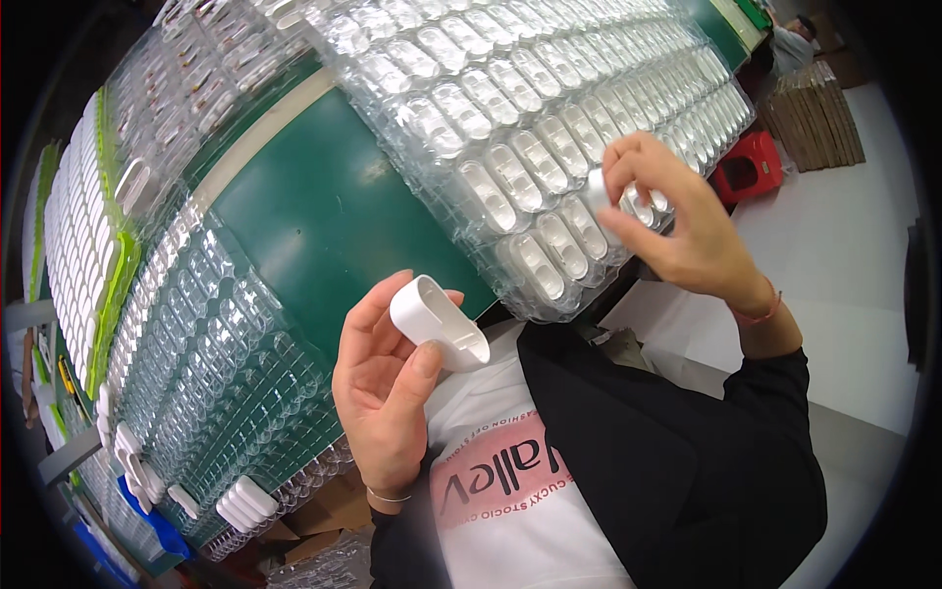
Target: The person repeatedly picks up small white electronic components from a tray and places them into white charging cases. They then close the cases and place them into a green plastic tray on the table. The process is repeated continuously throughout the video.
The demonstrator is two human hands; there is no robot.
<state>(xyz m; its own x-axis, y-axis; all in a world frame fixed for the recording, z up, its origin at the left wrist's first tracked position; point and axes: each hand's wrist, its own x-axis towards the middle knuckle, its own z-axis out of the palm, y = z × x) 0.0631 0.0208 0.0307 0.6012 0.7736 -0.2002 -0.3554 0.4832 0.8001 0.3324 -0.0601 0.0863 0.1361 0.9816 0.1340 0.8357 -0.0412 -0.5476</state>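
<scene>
My left hand [378, 402] grips a hollow white plastic shell [424, 310] between thumb and fingers, in front of my shirt. The shell is tilted, and its open side faces right. Farther right, my right hand [697, 226] is raised with thumb and fingers closed on a small white plastic piece [597, 190]. The piece is partly hidden by the fingers and slightly blurred. Below and beyond this hand lie stacked transparent blister trays [510, 211] whose oval pockets hold white parts. I cannot tell whether the right hand touches the trays.
A green tabletop [304, 211] shows between the trays. Left stand nested transparent trays [226, 344] and white pieces in a lime-green-edged holder [83, 245]. White cases [245, 504] sit near the table edge. A red bin [748, 169], a cardboard stack [814, 118] and another person [792, 47] are far right.
</scene>
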